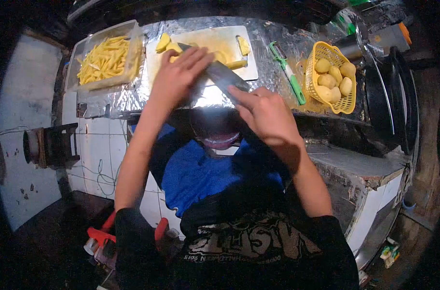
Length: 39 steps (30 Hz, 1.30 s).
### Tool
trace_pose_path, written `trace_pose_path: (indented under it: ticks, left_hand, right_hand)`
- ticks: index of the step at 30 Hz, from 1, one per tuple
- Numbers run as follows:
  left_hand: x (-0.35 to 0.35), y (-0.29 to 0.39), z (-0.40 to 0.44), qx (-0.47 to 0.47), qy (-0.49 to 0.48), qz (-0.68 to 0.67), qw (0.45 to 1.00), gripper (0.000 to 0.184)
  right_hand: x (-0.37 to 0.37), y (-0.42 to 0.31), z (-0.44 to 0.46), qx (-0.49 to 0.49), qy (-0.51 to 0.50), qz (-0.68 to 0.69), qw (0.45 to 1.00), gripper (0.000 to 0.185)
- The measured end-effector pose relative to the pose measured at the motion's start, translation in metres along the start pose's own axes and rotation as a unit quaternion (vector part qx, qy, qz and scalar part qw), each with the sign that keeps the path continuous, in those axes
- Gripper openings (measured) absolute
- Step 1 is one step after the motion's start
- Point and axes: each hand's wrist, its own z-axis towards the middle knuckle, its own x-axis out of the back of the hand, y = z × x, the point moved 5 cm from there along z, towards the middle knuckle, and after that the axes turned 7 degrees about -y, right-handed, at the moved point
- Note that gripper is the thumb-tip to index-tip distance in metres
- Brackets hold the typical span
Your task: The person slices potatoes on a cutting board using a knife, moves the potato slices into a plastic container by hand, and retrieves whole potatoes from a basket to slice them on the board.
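My right hand [268, 113] is closed round the handle end of a large dark-bladed knife [225, 79], index finger stretched along the blade. The handle itself is hidden in my grip. The blade slants up and left over a white cutting board [181, 37]. My left hand [179, 72], slightly blurred, is bent over the far part of the blade and the cut potato [173, 47] beside it; its fingertips partly hide what they press on. Another potato piece [163, 41] lies left of that, with a potato slab [243, 46] and a potato strip [237, 64] at the right.
A clear plastic tub [133, 50] of potato strips [104, 60] stands left of the board. To the right lie a green-handled peeler [290, 75] and a yellow basket [312, 79] of peeled potatoes [335, 75]. Foil-like sheeting [208, 99] covers the counter. Farther right is a dark round pan or lid [401, 96].
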Motion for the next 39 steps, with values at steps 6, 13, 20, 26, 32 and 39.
trace_pose_path:
  ticks: [6,13,20,26,32,39]
  left_hand:
    - [-0.003,-0.030,-0.003,0.066,0.001,0.061,0.996,0.042]
    - [0.005,0.025,0.041,0.059,0.032,-0.098,0.993,0.038]
    - [-0.027,0.029,0.046,-0.024,-0.003,-0.075,0.997,0.038]
    - [-0.008,0.007,0.014,0.001,0.016,-0.039,0.999,0.032]
    - [0.002,-0.003,0.014,0.002,-0.026,-0.143,0.989,0.035]
    - [0.009,-0.025,0.003,-0.014,-0.059,-0.116,0.991,0.037]
  right_hand:
    - [0.015,0.013,-0.029,0.029,0.025,-0.018,0.999,0.043]
    - [0.059,0.037,-0.096,-0.065,0.106,0.096,0.988,0.049]
    - [0.080,0.068,-0.116,-0.164,0.172,0.152,0.959,0.042]
    - [0.078,0.066,-0.108,-0.111,0.188,0.179,0.959,0.043]
    - [0.065,0.071,-0.104,-0.135,0.166,0.200,0.956,0.044]
    - [0.066,0.078,-0.108,-0.126,0.182,0.204,0.954,0.046]
